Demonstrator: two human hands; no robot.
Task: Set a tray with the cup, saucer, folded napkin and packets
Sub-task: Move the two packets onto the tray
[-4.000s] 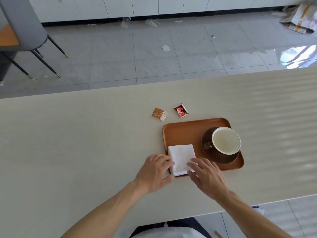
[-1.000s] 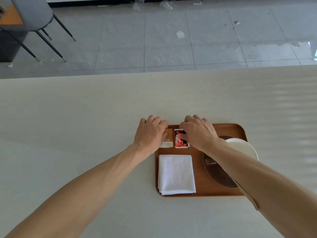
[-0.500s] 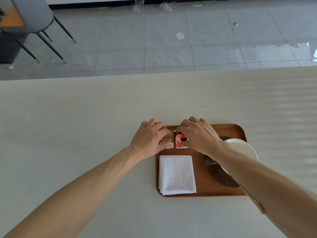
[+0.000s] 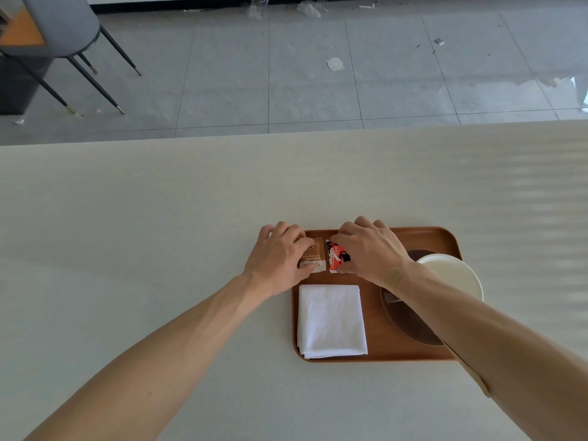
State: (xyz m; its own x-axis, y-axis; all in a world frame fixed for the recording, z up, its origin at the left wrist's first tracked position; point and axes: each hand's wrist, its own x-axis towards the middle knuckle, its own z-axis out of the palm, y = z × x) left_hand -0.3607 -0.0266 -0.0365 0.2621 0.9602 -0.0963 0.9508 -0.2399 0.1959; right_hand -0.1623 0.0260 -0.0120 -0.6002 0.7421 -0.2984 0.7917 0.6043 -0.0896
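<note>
A brown wooden tray (image 4: 413,237) lies on the pale table. A folded white napkin (image 4: 332,319) fills its near left part. On its right a cup with a white inside (image 4: 451,276) stands on a dark brown saucer (image 4: 405,323), partly hidden by my right forearm. Two packets lie side by side at the tray's far left: a brown one (image 4: 315,257) pinched by my left hand (image 4: 278,257), and a red, black and white one (image 4: 337,257) pinched by my right hand (image 4: 370,249).
The pale table (image 4: 159,233) stretches wide on both sides of the tray. Beyond its far edge is a grey tiled floor with scraps of litter (image 4: 334,63). A grey chair with dark legs (image 4: 63,36) stands at the far left.
Four seconds ago both packets lay on the table beyond the tray and my hands were on the napkin. Over the last second my hands have shifted the packets slightly on the tray.
</note>
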